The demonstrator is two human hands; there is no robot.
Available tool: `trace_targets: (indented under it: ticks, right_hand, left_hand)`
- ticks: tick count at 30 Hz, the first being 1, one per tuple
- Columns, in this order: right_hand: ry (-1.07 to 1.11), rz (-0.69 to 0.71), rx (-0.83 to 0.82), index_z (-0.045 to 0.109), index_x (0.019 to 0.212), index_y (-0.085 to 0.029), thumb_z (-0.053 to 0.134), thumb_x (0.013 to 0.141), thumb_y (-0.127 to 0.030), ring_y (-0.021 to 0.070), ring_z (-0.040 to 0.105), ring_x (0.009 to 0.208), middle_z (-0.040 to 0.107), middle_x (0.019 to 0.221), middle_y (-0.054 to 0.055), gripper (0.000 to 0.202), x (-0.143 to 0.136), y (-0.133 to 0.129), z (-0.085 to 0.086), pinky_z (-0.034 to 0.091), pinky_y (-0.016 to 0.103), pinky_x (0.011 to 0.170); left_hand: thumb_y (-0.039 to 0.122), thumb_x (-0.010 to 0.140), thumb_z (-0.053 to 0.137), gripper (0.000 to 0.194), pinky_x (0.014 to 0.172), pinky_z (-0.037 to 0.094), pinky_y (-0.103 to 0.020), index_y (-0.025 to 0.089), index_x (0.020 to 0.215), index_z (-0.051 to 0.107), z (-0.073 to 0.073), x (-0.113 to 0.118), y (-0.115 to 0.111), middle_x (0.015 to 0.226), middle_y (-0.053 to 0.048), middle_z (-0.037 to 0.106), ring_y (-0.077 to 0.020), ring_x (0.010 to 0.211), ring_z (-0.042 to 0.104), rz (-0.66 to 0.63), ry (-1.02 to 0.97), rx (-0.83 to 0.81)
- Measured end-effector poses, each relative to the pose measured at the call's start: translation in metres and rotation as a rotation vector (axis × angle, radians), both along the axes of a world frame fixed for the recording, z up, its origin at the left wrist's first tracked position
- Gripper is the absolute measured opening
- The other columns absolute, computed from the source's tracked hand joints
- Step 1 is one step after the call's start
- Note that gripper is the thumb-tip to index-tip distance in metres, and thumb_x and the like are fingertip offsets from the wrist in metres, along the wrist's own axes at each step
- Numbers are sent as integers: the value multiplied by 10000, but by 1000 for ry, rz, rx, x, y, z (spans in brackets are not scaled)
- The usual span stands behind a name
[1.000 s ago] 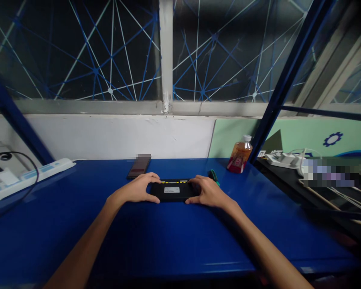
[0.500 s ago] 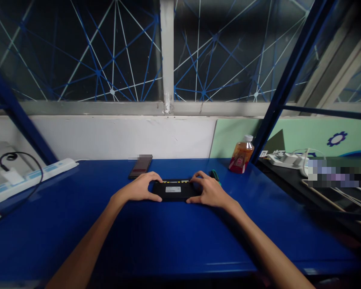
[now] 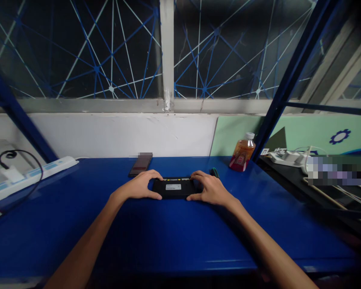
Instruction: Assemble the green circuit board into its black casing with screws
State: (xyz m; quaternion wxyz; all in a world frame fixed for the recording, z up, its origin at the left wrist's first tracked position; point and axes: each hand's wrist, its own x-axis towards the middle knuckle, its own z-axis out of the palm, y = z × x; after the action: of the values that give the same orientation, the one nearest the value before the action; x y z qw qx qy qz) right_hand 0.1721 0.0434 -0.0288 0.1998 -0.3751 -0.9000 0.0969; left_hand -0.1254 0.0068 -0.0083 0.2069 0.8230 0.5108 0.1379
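A flat black box with a white label and small yellow marks along its far edge lies at the middle of the blue table. My left hand grips its left end, thumb on the near side and fingers on the far side. At the right end, my right hand holds it the same way. Just behind my right hand a green and black object shows in part; its kind is hidden. Beyond my left hand lies a dark phone.
A bottle with an orange drink stands at the back right of the blue table. A white power strip with a black cable lies at the left. On the right, a black surface carries chargers and cables. Blue frame posts rise on both sides.
The view has shifted very slightly, so the scene sits a little higher. Both hands keep their hold on the black box, which stays in about the same place.
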Motion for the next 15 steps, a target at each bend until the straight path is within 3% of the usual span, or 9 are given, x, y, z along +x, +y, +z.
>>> trace_targets:
  ticks: [6, 15]
  right_hand:
    - [-17, 7, 23, 606, 1170, -207, 660, 698, -664, 231, 650, 862, 598, 1235, 87, 659, 1, 1, -2, 490, 360, 739]
    - [-47, 11, 27, 591, 1193, -209, 633, 735, -655, 250, 657, 906, 576, 1275, 89, 641, 1, 0, -2, 502, 370, 758]
  left_hand:
    - [521, 665, 707, 563, 954, 369, -417, 260, 1149, 586, 2, 0, -1, 1231, -65, 548, -285, 1122, 508, -3, 10, 1]
    - [523, 641, 737, 718, 979, 363, -431, 250, 1276, 544, 1, 0, 0, 1284, -85, 536, -304, 1157, 498, -2, 24, -5]
